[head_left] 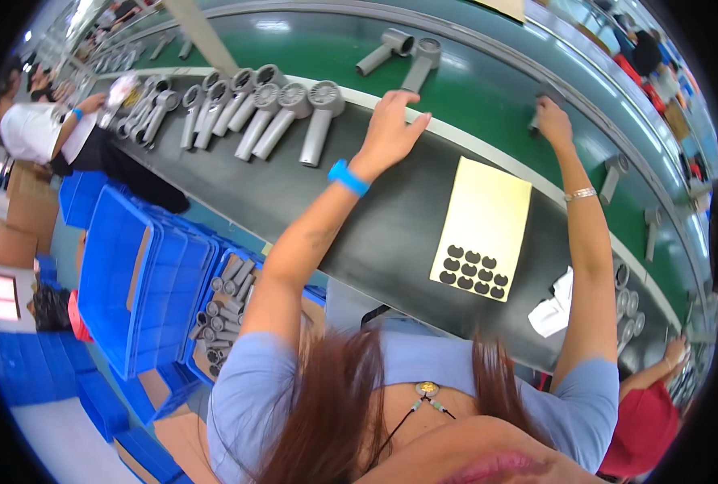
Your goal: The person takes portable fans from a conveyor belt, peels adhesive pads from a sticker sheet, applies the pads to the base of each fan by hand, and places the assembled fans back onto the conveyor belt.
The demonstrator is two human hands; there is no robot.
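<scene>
My right hand [554, 123] reaches over the green conveyor belt [488, 105], its fingers closed round a grey handheld fan [549, 90] that they partly cover. At the belt's near edge, my left hand [391, 137] is open with the thumb spread. Its fingertips lie by the handle end of another grey fan [423, 63]; whether they touch it I cannot tell. One more fan [386, 50] lies just left of that one. Between my arms, on the dark worktable [383, 234], is a pale yellow sheet [488, 198] with several round black stickers [472, 258] along its near end.
Several grey fans [293, 101] stand in a row on the table to the left. A crumpled white paper [553, 310] lies by my right forearm. Blue crates [145, 282] and a box of grey parts [228, 302] are at lower left. People work on both sides [48, 129].
</scene>
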